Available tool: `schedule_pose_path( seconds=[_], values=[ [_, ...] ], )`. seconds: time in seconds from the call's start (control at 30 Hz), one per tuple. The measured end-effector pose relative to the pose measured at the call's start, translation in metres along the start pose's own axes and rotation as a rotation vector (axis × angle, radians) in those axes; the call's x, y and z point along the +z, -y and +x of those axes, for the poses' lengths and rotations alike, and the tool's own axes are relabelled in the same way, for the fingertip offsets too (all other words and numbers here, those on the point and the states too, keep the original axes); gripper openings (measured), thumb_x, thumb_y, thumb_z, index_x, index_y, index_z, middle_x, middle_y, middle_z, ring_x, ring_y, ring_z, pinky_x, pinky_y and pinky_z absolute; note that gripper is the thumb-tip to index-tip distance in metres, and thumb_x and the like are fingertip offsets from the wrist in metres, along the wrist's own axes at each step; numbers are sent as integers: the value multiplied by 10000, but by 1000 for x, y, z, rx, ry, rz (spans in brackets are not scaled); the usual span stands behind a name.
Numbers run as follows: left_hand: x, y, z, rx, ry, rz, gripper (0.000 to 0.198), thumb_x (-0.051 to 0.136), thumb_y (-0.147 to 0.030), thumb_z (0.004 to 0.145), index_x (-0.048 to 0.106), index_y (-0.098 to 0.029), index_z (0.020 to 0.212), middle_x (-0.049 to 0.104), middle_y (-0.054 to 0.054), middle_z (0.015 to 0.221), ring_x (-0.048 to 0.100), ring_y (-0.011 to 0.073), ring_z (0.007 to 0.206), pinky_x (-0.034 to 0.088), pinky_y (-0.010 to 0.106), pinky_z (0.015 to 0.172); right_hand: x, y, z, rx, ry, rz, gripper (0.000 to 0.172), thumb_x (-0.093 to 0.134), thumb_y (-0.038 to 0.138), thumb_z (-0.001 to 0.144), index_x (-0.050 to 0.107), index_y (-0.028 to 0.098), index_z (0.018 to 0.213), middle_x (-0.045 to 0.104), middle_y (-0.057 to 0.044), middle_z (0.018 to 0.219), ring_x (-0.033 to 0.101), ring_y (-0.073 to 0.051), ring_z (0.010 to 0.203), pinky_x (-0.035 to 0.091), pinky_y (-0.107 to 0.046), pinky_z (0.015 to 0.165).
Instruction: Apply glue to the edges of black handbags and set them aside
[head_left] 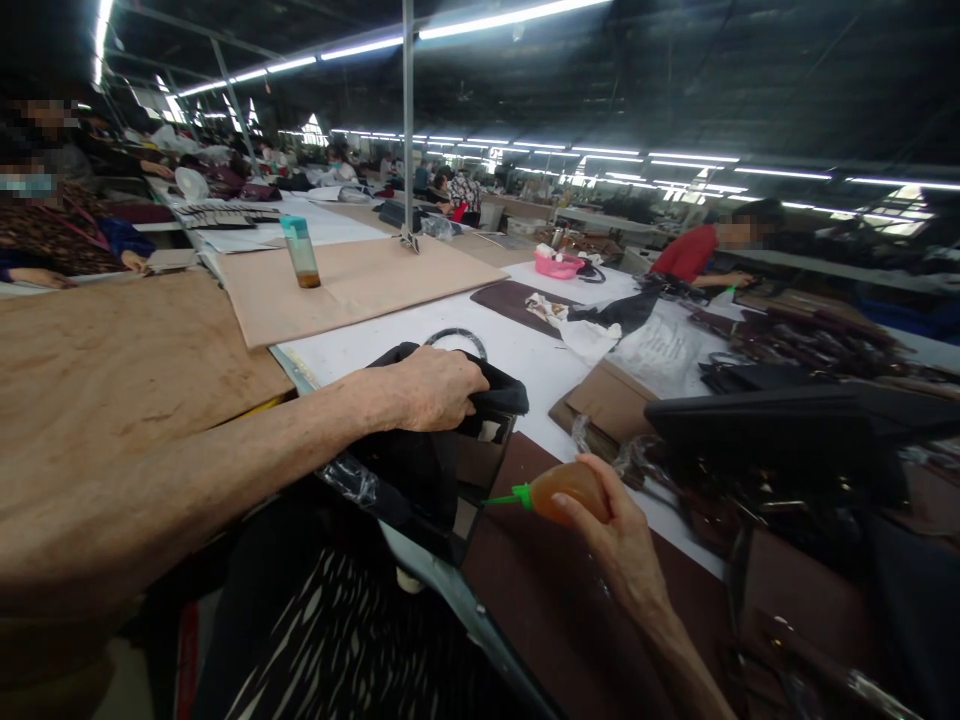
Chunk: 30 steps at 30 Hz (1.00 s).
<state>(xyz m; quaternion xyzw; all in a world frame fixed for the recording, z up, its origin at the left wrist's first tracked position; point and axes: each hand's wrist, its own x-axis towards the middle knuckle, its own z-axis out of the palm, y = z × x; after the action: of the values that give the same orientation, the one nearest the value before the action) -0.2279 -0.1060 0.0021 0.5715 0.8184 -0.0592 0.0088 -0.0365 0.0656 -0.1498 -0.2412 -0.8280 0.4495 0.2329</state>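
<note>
My right hand [628, 545] is wrapped round a squeeze bottle [568, 492] of amber liquid, probably glue. Its thin green nozzle points left, with the tip close to the edge of a black bag [420, 465]. My left hand [442, 390] is closed on the bag's upper edge, fingers curled over the rim and partly hidden. The bag lies tilted at the table edge above my lap, and brownish panels show on its near side. A round black handle [459, 335] stands up behind my left hand. Under the bottle lies a dark brown sheet [540, 590].
To the right are piled dark bags [795, 440] and a brown folded piece [611, 400]. A tan board [352, 285] carries a bottle with a teal cap [301, 255]. Farther back stands a pink basket [559, 265]. Co-workers sit left and right; a metal post [409, 120] rises ahead.
</note>
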Motion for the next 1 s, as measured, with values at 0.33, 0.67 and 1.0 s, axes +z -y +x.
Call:
schedule_pose_path(
  seconds=[0.33,0.67,1.0],
  values=[
    [5,-16,-32,-53,-53,20,117,487,-244,791,598,-209,807,648,34,815,607,224,788,432,303,628,4,-5,-8,68,38,59,529,640,450,708,518,221,1169,587,-48,1074,542,-276,952,410,-383,837],
    [23,-28,-61,-14,-209,83,72,471,-183,808,540,-201,803,598,23,739,571,211,719,401,355,676,5,-4,-22,180,97,131,545,646,460,702,511,224,1174,599,-26,999,571,-256,874,450,-347,772],
    [33,-46,-96,-59,-273,63,177,474,-97,776,551,-194,903,582,37,840,532,234,820,390,387,760,9,3,-32,262,119,235,506,628,442,732,490,219,1165,586,-34,937,570,-239,768,510,-299,566]
  ],
)
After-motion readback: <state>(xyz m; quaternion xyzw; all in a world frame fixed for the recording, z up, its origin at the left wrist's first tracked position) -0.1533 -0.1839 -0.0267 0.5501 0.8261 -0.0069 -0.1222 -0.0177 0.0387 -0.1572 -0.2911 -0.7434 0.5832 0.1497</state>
